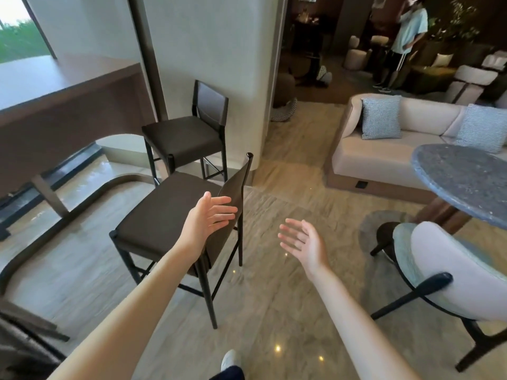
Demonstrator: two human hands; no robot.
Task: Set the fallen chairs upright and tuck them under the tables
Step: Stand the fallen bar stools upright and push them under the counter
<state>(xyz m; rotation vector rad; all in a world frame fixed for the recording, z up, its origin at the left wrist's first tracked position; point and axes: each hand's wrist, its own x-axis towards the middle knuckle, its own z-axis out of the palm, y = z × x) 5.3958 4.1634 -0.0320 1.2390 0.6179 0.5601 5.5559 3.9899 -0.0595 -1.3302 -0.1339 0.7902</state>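
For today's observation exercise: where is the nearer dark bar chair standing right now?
In the head view, the nearer dark bar chair stands upright left of centre, just in front of the second bar chair, beside the wooden counter.

Single head-worn wide-angle view, looking forward and down; dark brown upholstered bar chair (pixel 164 215) close ahead, polished beige stone floor (pixel 274 297) below.

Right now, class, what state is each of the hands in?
Left hand: open, fingers spread, in front of the nearer dark chair's backrest, holding nothing.
Right hand: open, empty.
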